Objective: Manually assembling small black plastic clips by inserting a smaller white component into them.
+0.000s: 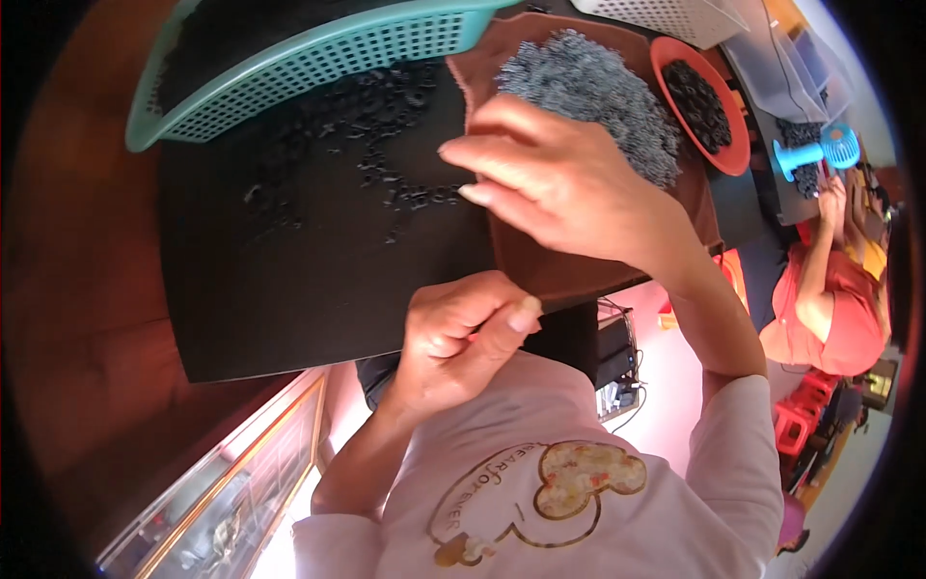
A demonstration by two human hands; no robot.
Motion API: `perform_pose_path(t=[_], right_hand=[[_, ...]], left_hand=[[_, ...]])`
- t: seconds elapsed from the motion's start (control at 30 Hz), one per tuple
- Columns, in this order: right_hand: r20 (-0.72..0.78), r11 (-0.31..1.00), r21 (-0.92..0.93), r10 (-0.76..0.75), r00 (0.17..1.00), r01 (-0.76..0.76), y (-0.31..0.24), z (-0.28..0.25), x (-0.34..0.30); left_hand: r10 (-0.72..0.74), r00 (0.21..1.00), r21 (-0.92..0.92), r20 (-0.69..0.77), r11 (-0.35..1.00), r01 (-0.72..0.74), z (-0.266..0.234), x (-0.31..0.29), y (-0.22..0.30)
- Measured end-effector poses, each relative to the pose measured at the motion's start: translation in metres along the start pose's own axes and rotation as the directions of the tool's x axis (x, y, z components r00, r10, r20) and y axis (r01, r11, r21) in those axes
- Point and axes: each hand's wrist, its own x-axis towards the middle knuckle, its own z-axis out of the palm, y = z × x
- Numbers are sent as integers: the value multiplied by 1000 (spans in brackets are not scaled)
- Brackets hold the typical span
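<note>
My left hand point(461, 338) is closed in a fist at the table's near edge, its thumb pressed against the curled forefinger. What it holds, if anything, is hidden. My right hand point(569, 183) hovers over the brown cloth point(559, 265), fingers stretched out to the left and apart, with nothing visible in them. Beyond it, a heap of small grey pieces point(579, 82) lies on the cloth. Small black ring-like pieces point(410, 193) are scattered on the dark table point(318, 299), close to my right fingertips.
A green perforated basket point(328, 68) filled with dark material stands at the far left. An orange-red dish point(741, 145) of black pieces sits right of the grey heap. A white basket point(675, 21), a clear bin point(772, 68) and a blue fan point(837, 147) stand near another person point(834, 309).
</note>
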Motion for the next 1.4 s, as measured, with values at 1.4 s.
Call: perform_pose_path(t=[1.4], right_hand=[[180, 941, -103, -301, 937, 322, 6, 55, 62]], left_hand=[[172, 984, 143, 47, 974, -177, -3, -1, -3]])
